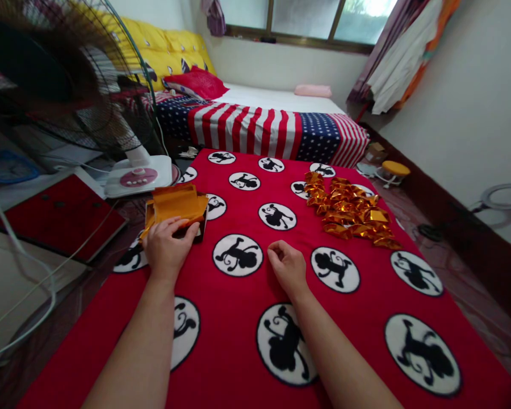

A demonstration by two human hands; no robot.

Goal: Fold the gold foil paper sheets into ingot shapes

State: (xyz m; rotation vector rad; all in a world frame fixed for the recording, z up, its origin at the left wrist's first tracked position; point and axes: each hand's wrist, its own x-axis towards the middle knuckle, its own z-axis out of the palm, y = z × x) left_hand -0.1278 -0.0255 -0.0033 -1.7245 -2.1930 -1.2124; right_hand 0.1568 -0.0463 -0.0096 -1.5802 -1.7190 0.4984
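On the left, a shallow box [202, 225] holds a stack of gold paper sheets [176, 202], some sticking out past its rim. My left hand [168, 243] is at the near side of the box, its fingers and thumb closing on the edge of the paper. My right hand [288, 266] rests on the red monkey-print cloth [276, 250], fingers curled in, with nothing visible in it. Several folded shiny gold paper pieces [351, 210] lie in rows on the cloth, beyond my right hand and to its right.
An electric fan [138, 173] stands at the left, close to the box. Beside it is a dark red panel [59, 213], with a white cable running in front. Behind the cloth-covered surface is a bed [276, 96] with a flag-patterned cover. A yellow stool [396, 168] stands by the right wall.
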